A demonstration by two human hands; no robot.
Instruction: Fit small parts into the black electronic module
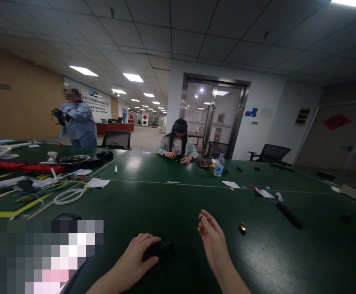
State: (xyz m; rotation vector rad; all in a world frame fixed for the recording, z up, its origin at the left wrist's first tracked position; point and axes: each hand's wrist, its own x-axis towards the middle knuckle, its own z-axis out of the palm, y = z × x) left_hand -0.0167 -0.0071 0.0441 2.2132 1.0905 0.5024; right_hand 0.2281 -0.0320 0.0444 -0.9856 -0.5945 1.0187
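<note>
Green tabletop (119, 212) spans lower frame. Our left hand (137, 256) grips black device (165, 247), bottom centre; our right hand (213, 234) pinches small grey piece (200, 217), lower centre-right. Piece and device apart, not joined; how much remains, we cannot tell.

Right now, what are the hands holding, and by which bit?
The left hand holds a black gadget by its left end. The right hand pinches a small grey piece by its edge; it's too small to name.
</note>
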